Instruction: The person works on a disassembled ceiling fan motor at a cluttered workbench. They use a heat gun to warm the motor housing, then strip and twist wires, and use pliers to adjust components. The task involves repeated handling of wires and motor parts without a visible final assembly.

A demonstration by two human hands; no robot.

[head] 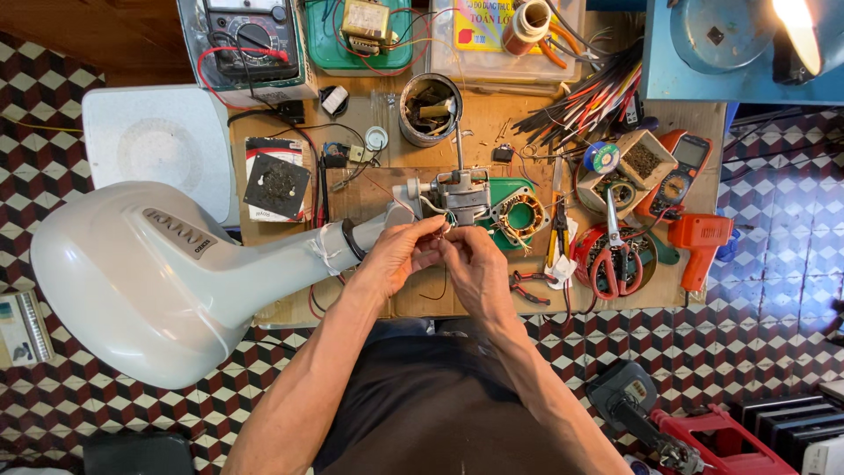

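Pinching thin wires at the fan motor — both hands (left hand, right hand) curled, fingertips pressed together.

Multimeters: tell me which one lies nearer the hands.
The orange multimeter, right of the hands, lies nearer; the dark-faced multimeter sits at the bench's far left corner.

Left hand, right hand, fingertips together

red scissors, orange glue gun, multimeter, round tin
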